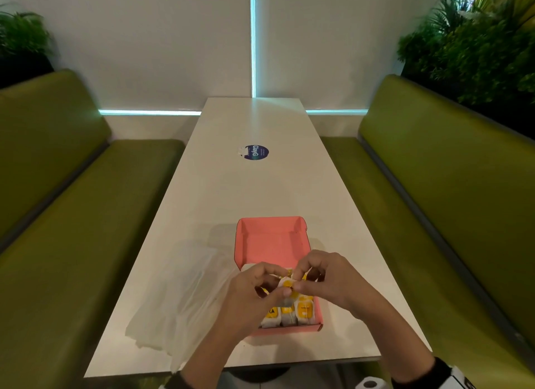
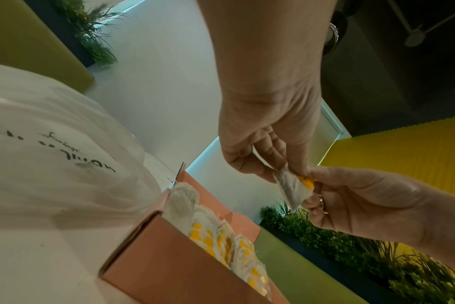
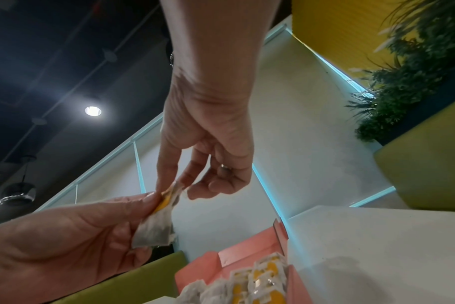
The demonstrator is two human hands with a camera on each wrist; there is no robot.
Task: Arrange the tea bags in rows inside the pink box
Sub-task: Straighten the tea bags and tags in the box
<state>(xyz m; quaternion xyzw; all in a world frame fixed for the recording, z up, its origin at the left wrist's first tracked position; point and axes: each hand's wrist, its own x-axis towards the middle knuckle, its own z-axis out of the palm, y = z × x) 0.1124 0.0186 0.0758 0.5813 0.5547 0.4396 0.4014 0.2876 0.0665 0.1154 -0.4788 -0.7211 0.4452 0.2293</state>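
You are sitting at a long white rectangular table (image 1: 260, 191) that is running between two olive-green padded benches (image 1: 72, 215), with leafy green plants (image 1: 474, 47) standing behind them. A crumpled translucent white plastic bag (image 1: 179, 296) is lying on the table just to the left of the open pink cardboard box (image 1: 269, 238), touching its side. A round dark-blue sticker (image 1: 256, 152) is sitting farther up the tabletop, well apart from everything else. Rows of white paper tea bags with yellow tags (image 1: 289, 312) are filling the near end of the pink box, while its far end is showing bare pink floor.

Above those rows you are holding one white tea bag with a yellow tag (image 2: 295, 188) in the air with both hands. Your left hand (image 1: 254, 296) is pinching its tag end between thumb and curled fingers. Your right hand (image 1: 330, 275) is pinching the same end from the other side, its remaining fingers curling loosely.
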